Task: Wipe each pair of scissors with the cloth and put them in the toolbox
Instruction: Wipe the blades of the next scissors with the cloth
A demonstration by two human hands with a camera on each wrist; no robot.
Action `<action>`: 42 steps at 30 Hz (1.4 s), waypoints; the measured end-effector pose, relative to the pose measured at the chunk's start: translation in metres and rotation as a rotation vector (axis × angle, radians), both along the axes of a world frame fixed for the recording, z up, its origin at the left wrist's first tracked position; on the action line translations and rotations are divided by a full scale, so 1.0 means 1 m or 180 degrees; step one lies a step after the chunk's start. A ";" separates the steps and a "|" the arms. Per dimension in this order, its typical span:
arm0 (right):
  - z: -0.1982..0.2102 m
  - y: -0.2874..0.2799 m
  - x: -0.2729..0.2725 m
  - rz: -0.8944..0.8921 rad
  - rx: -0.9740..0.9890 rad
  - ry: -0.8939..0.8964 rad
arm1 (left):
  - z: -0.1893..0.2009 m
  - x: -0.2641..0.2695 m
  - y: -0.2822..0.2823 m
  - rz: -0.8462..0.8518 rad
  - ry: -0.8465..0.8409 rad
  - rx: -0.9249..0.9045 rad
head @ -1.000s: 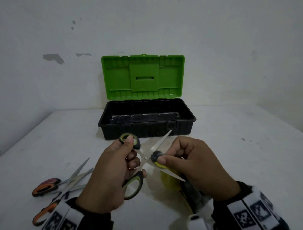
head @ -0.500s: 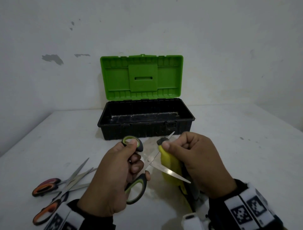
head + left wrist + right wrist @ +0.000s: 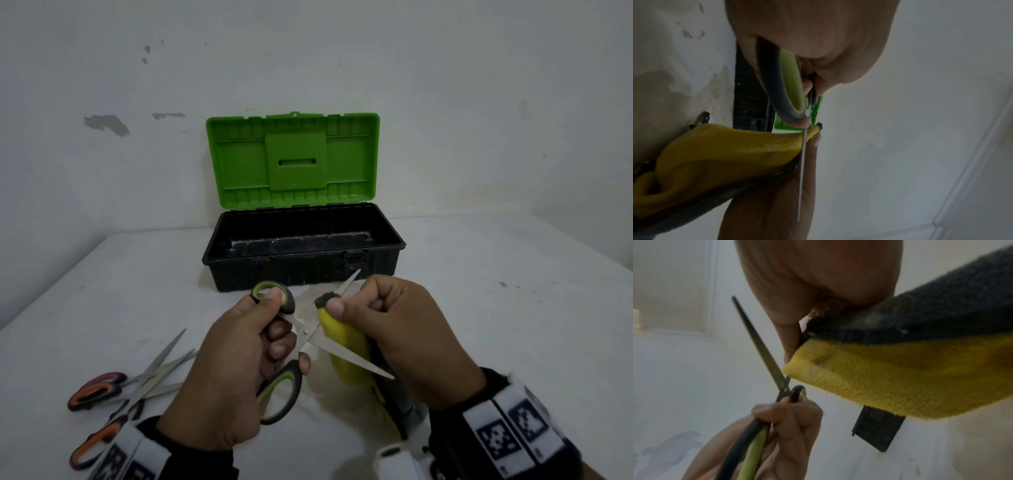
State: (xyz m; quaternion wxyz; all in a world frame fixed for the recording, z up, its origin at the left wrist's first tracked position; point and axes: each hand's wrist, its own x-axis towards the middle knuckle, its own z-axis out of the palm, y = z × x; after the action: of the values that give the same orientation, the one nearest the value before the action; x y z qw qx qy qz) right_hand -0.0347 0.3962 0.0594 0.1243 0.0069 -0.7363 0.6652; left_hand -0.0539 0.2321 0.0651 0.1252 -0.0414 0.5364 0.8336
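Left hand (image 3: 226,377) grips the green-and-black scissors (image 3: 308,339) by their handles, thumb on the upper loop and fingers curled round the lower one, with the blades spread wide in a cross. Right hand (image 3: 404,339) pinches the yellow cloth (image 3: 346,349) round the upper blade, thumb on the near side; the other fingers are curled behind, so how far the cloth wraps the blade cannot be seen from the head view. Only the blade's tip pokes out above the hand, toward 12 o'clock, close to the front wall of the toolbox (image 3: 383,263). The lower blade runs toward 4 o'clock across the cloth and the wrist.

In the right wrist view the cloth (image 3: 890,378) shows a dark grey side over the yellow one, and its far end is cut off by the frame edge. The left wrist view gives the scissors (image 3: 791,91) edge-on, so the blade is a thin line and the handle loop hides most of the fingers.

The toolbox sits at 12 o'clock on the white surface (image 3: 496,308), its green lid (image 3: 291,161) standing open; its black interior is too dark to make out. At 8 o'clock lie the orange-handled scissors (image 3: 113,390), crossed in a heap, one pair partly covered by the left wristband.
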 end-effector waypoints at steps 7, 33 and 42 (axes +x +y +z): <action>0.000 -0.006 0.002 0.0088 0.0042 0.0063 | 0.000 -0.002 -0.002 -0.0035 -0.0055 0.0010; -0.007 0.013 -0.018 0.0142 -0.0540 0.0067 | 0.001 -0.001 -0.003 0.0015 -0.0097 0.0009; -0.010 0.017 -0.019 0.0061 -0.0550 0.0122 | 0.000 0.001 -0.002 -0.0002 -0.0145 -0.0023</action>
State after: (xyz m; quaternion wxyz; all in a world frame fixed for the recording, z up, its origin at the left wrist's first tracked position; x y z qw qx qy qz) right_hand -0.0537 0.4128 0.0495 0.1322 0.0159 -0.6735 0.7271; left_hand -0.0533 0.2301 0.0655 0.1375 -0.0606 0.5365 0.8305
